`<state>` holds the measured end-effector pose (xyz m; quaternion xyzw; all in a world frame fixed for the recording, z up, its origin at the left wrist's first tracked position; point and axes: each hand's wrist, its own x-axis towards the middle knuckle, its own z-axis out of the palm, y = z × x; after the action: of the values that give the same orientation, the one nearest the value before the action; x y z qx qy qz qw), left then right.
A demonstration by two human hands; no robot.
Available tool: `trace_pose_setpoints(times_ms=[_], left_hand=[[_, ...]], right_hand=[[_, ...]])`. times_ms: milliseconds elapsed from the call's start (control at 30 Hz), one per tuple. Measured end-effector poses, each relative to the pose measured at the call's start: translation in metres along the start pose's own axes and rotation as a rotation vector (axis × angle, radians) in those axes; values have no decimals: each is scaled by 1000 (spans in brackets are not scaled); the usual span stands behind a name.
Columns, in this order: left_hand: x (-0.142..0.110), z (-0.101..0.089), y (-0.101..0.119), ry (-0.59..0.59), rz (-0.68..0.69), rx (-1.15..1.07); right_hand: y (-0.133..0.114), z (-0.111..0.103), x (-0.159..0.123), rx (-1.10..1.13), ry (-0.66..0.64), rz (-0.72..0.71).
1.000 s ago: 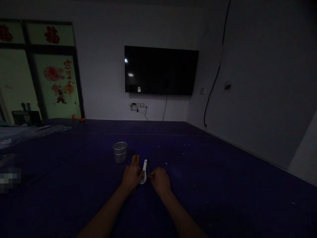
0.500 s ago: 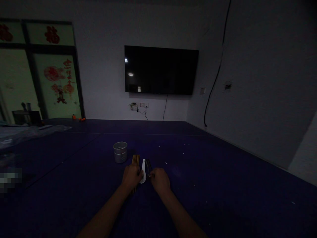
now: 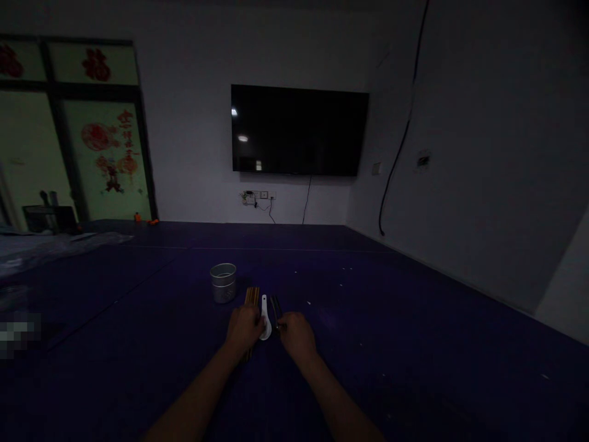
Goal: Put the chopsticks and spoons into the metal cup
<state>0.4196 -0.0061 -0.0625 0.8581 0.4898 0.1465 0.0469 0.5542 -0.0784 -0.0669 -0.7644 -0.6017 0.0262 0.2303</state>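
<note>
A white soup spoon (image 3: 265, 329) lies bowl toward me, handle pointing away, between my hands. My left hand (image 3: 245, 328) rests over a row of wooden chopsticks (image 3: 251, 295), with its curled fingertips on the left edge of the spoon. The chopsticks' middles are hidden under that hand. On the other side, my right hand (image 3: 297, 333) is closed, its fingertips pinching the near end of a pair of dark slender sticks (image 3: 275, 304); dim light hides their exact kind. A perforated metal cup (image 3: 223, 283) stands upright beyond my left hand.
Everything lies on a dark blue floor (image 3: 350, 344) dotted with small white scraps. Clear plastic sheeting (image 3: 59, 245) spreads at the left. A television (image 3: 299, 132) hangs on the far wall, and a black cable (image 3: 399, 147) runs down the right wall.
The spoon has turned slightly, its handle end swinging left. The dark sticks' far ends have also shifted a little to the left. Both hands stay nearly in place.
</note>
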Motion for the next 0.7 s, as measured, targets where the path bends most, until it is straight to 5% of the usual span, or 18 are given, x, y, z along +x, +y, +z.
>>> trace_pose_setpoints(times_ms=[700], left_hand=[[1, 4, -2, 33, 34, -4]], right_hand=[[1, 0, 1, -29, -33, -48]])
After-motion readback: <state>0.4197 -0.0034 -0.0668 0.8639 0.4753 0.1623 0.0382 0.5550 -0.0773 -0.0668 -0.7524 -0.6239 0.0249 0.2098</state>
